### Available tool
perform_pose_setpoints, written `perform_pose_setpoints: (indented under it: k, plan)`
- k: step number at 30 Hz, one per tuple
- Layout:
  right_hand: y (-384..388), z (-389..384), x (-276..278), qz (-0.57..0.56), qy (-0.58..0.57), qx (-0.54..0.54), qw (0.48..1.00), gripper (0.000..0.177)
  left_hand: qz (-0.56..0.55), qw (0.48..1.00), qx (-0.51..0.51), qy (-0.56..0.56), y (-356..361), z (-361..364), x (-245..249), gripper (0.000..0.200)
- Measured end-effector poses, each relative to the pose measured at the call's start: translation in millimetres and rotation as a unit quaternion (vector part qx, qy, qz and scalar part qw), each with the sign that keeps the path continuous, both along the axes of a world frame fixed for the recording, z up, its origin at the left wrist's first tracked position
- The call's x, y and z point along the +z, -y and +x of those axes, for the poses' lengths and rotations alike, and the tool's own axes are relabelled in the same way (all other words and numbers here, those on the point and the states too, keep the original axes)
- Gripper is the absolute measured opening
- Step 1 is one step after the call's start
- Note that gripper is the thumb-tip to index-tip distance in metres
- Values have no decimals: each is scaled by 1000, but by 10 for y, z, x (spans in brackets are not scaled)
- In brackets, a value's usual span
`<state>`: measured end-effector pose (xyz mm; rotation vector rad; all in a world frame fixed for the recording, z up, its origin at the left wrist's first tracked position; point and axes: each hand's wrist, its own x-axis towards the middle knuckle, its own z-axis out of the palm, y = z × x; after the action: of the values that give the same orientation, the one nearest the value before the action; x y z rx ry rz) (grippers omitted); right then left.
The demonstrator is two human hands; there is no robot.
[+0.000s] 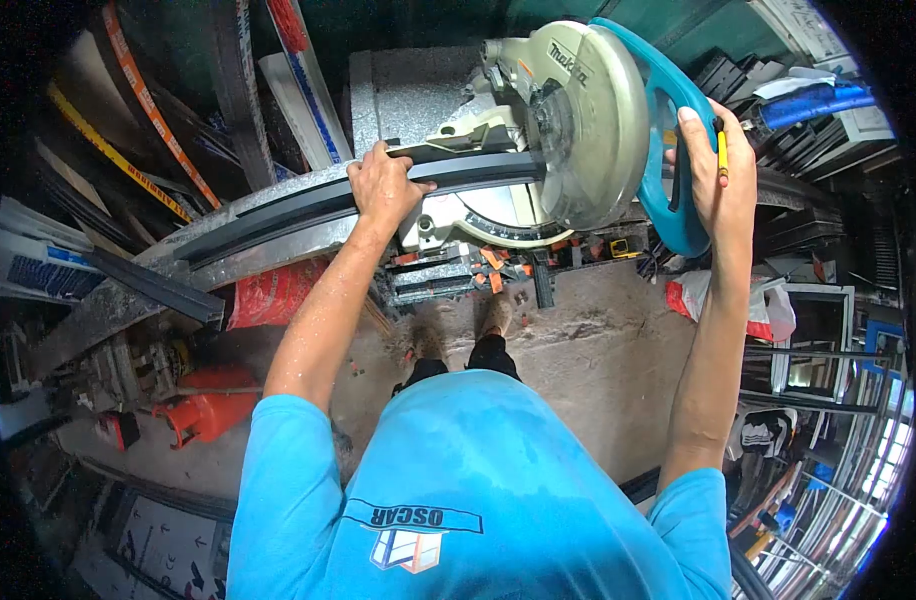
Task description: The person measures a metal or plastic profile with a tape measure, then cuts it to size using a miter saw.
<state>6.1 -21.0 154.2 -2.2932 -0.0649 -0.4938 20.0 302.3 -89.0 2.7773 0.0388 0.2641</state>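
A large mitre saw [593,120] with a cream guard and a teal handle [663,215] stands at the top centre. My right hand [720,175] is wrapped round the handle, with a yellow pencil [722,160] between its fingers. A long dark grey profile [308,205] lies across the saw's base, its right end hidden behind the blade guard. My left hand [386,187] presses on the profile left of the guard, its fingers round the edges. The blade is hidden by the guard.
Orange offcuts [493,262] and a yellow tape measure [623,247] lie below the saw. A red gas cylinder [208,408] rests on the floor at left. Profiles stand upright behind the bench [138,300]. A white and red bag [773,305] is at right, near framed panels.
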Motion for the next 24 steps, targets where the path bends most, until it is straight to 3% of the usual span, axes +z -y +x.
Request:
perform_pose_setpoints:
  k: [5,20,22,24]
  plan:
    - [1,-50,-13,8,5,16,1000,45,14,1000,-6,16,-12,-12,-3,53]
    - [-9,-115,-88,22,16,-3,1000,42,16,1000,-9,12,-17,-28,48,49]
    - [-20,-135,-87,28,22,-1,999,42,18,996,-47,70,-56,-15,-21,46]
    - [-29,-145,-82,32,28,5,999,42,-15,998,-54,36,-89,-25,38,45]
